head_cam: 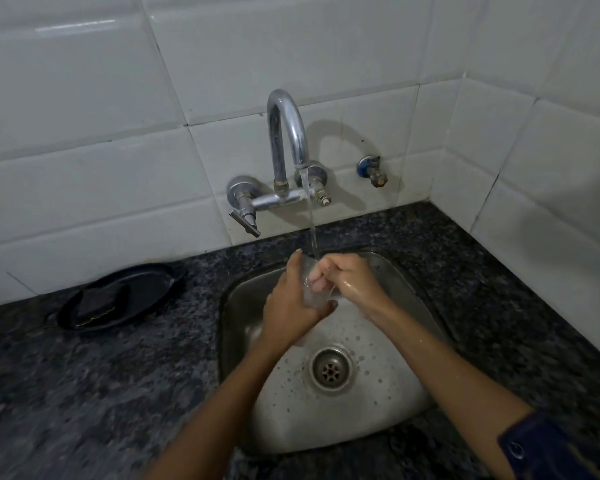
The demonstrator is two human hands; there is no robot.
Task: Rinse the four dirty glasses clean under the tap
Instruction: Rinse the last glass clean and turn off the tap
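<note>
One clear glass [314,287] was all I could see, held over the back part of the sink [388,424], straight under the tap [288,140]. Water [311,220] ran in a thin stream from the spout down to the glass's rim. The left hand [291,303] was wrapped around the outside of the glass, thumb and fingers clamped on its wall. The right hand [349,282] was closed too, its fingers [317,277] curled inside the glass while the rest of the hand pressed against its outer side. Both forearms reached in over the near edge of the sink, wet, and drops speckled the basin around the drain [331,368]. Left of the sink, on the dark speckled counter [84,393], sat a black plate [125,296] with a dark scrubbing pad [101,303] lying on it.
</note>
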